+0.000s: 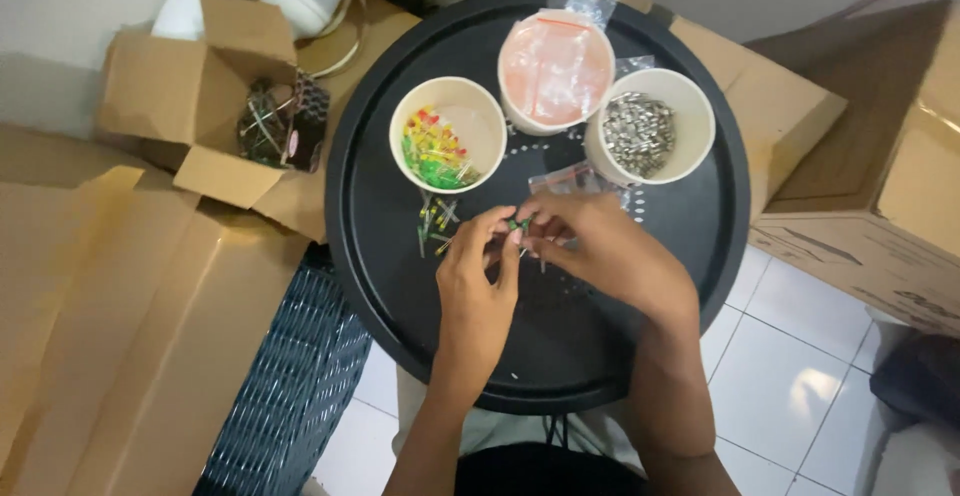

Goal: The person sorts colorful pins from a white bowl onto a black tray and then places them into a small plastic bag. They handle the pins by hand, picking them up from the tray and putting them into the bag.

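Fingertips of the left hand [478, 276] and right hand [600, 251] pinch together a small green LED [517, 224]. At 11 o'clock from them stands a white cup of coloured LEDs [447, 136] on the round black tray [380, 256].

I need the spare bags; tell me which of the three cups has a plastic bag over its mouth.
The middle cup, farthest from the hands: a clear bag covers it. The left cup shows coloured parts, the right cup silvery ones.

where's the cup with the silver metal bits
In the head view, the cup of silver bits stands at the round black tray's upper right, beside the bag-covered cup, above the right hand.
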